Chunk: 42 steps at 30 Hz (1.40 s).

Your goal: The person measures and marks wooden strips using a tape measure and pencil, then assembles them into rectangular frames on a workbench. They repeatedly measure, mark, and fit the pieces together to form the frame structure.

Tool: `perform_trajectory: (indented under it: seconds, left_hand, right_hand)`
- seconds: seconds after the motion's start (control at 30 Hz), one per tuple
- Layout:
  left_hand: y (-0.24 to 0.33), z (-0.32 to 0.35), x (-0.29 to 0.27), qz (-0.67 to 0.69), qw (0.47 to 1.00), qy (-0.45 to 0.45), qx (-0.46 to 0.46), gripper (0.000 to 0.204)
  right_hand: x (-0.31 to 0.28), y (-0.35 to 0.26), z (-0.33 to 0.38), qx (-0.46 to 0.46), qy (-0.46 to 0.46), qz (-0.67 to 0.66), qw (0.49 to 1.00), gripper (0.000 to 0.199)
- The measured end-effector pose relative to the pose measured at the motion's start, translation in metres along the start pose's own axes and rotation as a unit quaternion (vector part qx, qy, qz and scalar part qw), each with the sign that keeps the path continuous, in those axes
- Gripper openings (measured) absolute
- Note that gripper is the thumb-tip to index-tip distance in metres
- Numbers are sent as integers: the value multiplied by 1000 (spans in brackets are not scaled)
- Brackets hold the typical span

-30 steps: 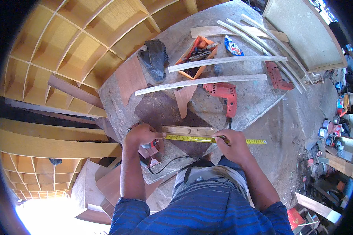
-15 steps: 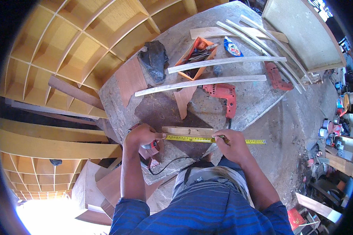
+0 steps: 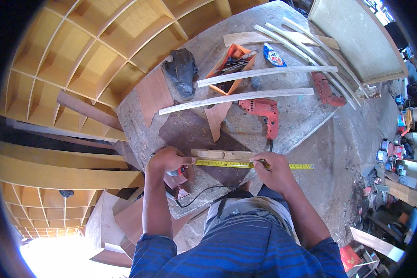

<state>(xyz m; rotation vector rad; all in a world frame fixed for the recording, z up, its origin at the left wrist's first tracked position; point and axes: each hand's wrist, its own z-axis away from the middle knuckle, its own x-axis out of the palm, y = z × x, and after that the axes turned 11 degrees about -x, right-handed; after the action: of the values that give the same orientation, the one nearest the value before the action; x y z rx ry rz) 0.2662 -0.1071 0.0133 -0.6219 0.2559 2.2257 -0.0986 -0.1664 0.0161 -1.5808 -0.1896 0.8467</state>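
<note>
A yellow tape measure blade [image 3: 224, 163] stretches across in front of me, along the near edge of a short wooden strip [image 3: 208, 154]. My left hand [image 3: 166, 160] is closed, its thumb and fingers pinching the blade at the strip's left end. Toward the strip's right end, my right hand [image 3: 274, 170] is closed on the blade, which runs on past it to the right. Something small and dark shows at the right fingers, too little to name. Beneath my left hand sits a red and grey power tool [image 3: 177, 180], partly hidden, with a black cord.
Ahead on the worktable [image 3: 301, 118] lie a red drill [image 3: 262, 111], another red power tool [image 3: 326, 89], an orange tool box [image 3: 241, 82], a black plastic bag [image 3: 180, 72] and long pale strips [image 3: 236, 98]. Yellowish gridded wooden frames [image 3: 92, 60] stand at the left.
</note>
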Motion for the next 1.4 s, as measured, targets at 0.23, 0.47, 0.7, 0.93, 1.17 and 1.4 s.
perform_trajectory:
  seconds: [0.23, 0.47, 0.7, 0.93, 1.17, 1.4]
  left_hand:
    - [0, -2, 1, 9, 1000, 5, 8, 52]
    - [-4, -7, 2, 4, 1000, 1, 24, 49]
    - [-2, -6, 1, 13, 1000, -10, 19, 46]
    - [3, 3, -7, 7, 1000, -21, 14, 57]
    - [-5, -8, -1, 11, 1000, -12, 26, 57]
    - [3, 2, -7, -16, 1000, 3, 26, 62]
  right_hand:
    - [-1, 0, -1, 9, -6, -3, 1000, 16]
    - [-1, 0, -2, 5, -1, 0, 1000, 16]
    - [0, 1, -2, 15, -12, 1, 1000, 15]
    - [-3, -1, -2, 48, 42, -77, 995, 24]
    - [-36, 19, 11, -44, 59, 114, 991, 33]
    - [-24, 20, 0, -95, -45, 129, 986, 39]
